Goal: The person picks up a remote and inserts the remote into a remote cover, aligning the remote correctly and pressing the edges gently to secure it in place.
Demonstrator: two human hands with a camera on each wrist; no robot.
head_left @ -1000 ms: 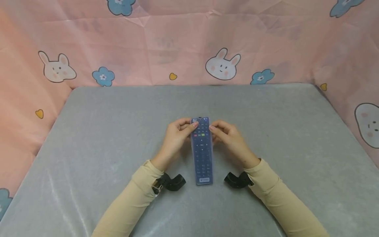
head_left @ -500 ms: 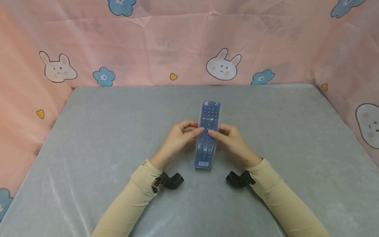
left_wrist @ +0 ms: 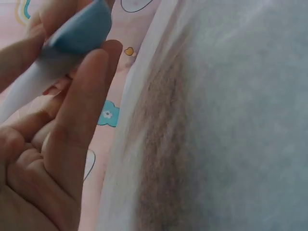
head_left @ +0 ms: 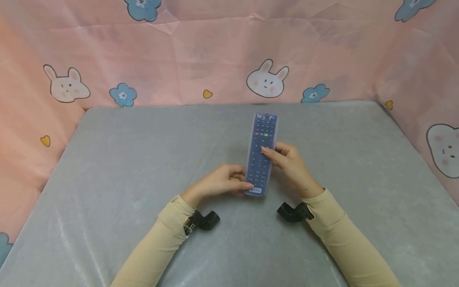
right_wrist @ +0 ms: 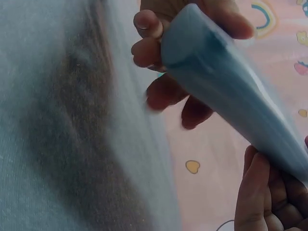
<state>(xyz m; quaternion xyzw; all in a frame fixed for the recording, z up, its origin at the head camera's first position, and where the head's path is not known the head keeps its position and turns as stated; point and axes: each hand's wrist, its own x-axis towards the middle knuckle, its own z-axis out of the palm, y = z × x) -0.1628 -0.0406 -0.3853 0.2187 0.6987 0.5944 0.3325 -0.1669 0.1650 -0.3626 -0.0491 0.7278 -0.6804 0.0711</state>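
A long dark-blue remote control (head_left: 261,163) in a clear, shiny cover is held over the table, button side up and leaning slightly to the right. My right hand (head_left: 292,167) pinches its right edge around mid-length, thumb across the buttons and fingers behind. At the lower left corner, my left hand (head_left: 220,183) holds it with the thumb by the white label. In the right wrist view the covered remote's underside and near end show, with left-hand fingers (right_wrist: 149,50) around that end. The left wrist view shows the same end between thumb and fingers.
A grey cloth covers the table (head_left: 143,151). Pink curtains (head_left: 215,52) with rabbits and flowers close off the back and both sides. Black wrist mounts (head_left: 208,220) stick inward from both beige sleeves (head_left: 157,243).
The remote control has moved away from me and to the right. My left hand has slid from its upper part to its lower end; the right hand now grips around the middle.
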